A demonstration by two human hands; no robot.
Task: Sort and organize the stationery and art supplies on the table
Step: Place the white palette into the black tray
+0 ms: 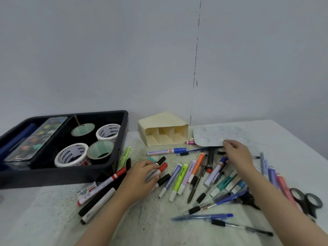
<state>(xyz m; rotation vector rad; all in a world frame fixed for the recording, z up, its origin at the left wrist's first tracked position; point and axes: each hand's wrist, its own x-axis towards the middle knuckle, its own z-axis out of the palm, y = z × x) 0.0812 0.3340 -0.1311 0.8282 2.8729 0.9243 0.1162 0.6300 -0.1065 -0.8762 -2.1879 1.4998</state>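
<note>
Speckled counter [142, 219] strewn with slim cylindrical pens and highlighters [179, 180]. Left hand [142, 176]: grip clenched round a bundle of red- and black-capped markers [160, 170] at mid-counter. Right hand [237, 157]: fingers bent, tips at the near edge of a white plastic palette [213, 135] with round wells; whether this grip holds anything cannot be told. A cream three-celled pen holder [163, 128] lies on its side beside a black rectangular tray [121, 139] of tape rolls [71, 154].

Tray [53, 176], left of the frame: dark plastic, matt. Tape rolls [68, 154] inside it: white, glossy, printed. Paint case [35, 139]: clear plastic lid, glossy. Organizer [163, 121], centre: cream plastic, smooth, matt. Palette [213, 137], right of centre: white plastic, slight sheen. Markers [179, 180]: smooth plastic barrels. Table [159, 228]: matt, speckled, stained.
</note>
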